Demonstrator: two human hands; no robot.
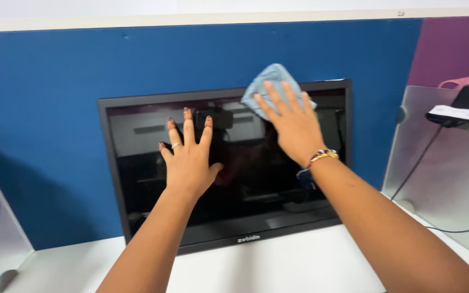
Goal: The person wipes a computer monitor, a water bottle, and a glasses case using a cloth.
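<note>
Your right hand (293, 122) lies flat and open, all its fingers stretched and slightly spread, pressing a light blue cloth (271, 84) against the upper right part of the dark monitor (137, 163); it grips nothing, the cloth is only pinned under your palm and fingers. The cloth's top edge rises just past the monitor's upper frame, onto the blue partition (55, 108) behind. Your left hand (188, 157) is also open, fingers fanned upward and thumb out to the right, with the palm laid flat on the screen near its middle; it holds nothing. A thin ring sits on 1 of its fingers. Both your forearms reach up from the bottom edge, the right one crossing from the lower right corner, and a beaded bracelet (322, 155) circles your right wrist. The monitor stands on the white surface (278, 266), leaning back against the partition, with a small pale logo centred on its lower bezel. To the right, a frosted divider (451, 190) carries a black clip-on device with a white rectangular label (454, 113) on top, and a dark cable hangs from it.
</note>
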